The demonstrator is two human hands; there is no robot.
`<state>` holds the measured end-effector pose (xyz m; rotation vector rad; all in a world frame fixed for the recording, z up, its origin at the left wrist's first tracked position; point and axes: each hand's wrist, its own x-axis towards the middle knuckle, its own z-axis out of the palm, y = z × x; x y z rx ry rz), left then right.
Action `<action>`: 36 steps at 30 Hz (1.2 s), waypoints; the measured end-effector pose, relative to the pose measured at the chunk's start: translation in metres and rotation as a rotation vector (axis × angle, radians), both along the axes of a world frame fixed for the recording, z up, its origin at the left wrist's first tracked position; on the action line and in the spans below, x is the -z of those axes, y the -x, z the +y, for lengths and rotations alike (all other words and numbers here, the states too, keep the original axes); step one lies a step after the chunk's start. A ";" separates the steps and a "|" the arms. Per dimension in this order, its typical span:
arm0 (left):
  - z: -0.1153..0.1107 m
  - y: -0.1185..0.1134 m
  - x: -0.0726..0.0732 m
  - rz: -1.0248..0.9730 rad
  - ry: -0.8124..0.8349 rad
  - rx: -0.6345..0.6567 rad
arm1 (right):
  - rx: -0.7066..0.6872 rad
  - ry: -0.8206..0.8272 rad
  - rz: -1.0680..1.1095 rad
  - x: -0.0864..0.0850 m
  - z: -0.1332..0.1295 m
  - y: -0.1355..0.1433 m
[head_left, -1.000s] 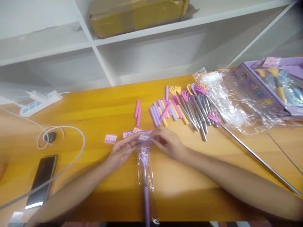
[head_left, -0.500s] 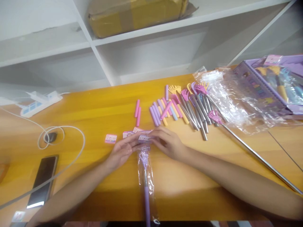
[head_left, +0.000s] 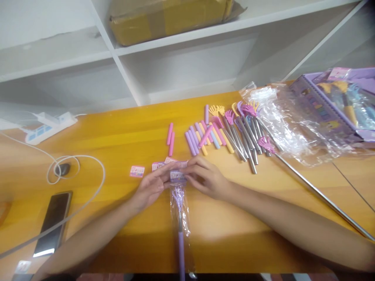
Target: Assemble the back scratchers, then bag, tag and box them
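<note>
A clear plastic bag (head_left: 187, 222) lies lengthwise before me, with a purple back scratcher (head_left: 181, 249) inside, its hand-shaped end toward the back. A small printed card (head_left: 177, 176) sits at the bag's top end. My left hand (head_left: 152, 184) grips the left edge of the card and bag top. From the right, my right hand (head_left: 206, 176) pinches the same card and bag top. More printed cards (head_left: 158, 166) lie just behind my fingers, and a single card (head_left: 137, 171) rests to the left.
Colored tubes (head_left: 191, 142) and metal scratchers (head_left: 246, 136) lie behind my right hand. An extended scratcher (head_left: 319, 191) slants across the right. Plastic bags (head_left: 281, 113) and a purple box (head_left: 325, 105) are back right; a phone (head_left: 52, 222) and cable (head_left: 102, 175) are left.
The card at the bag's top has tilted so that its printed face shows more fully. My right fingers have shifted slightly, and both hands remain at the bag's top.
</note>
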<state>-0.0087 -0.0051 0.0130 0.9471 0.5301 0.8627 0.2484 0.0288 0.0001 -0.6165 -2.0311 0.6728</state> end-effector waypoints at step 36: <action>0.000 0.002 -0.002 0.005 0.049 -0.037 | 0.004 0.017 -0.112 0.003 -0.004 -0.001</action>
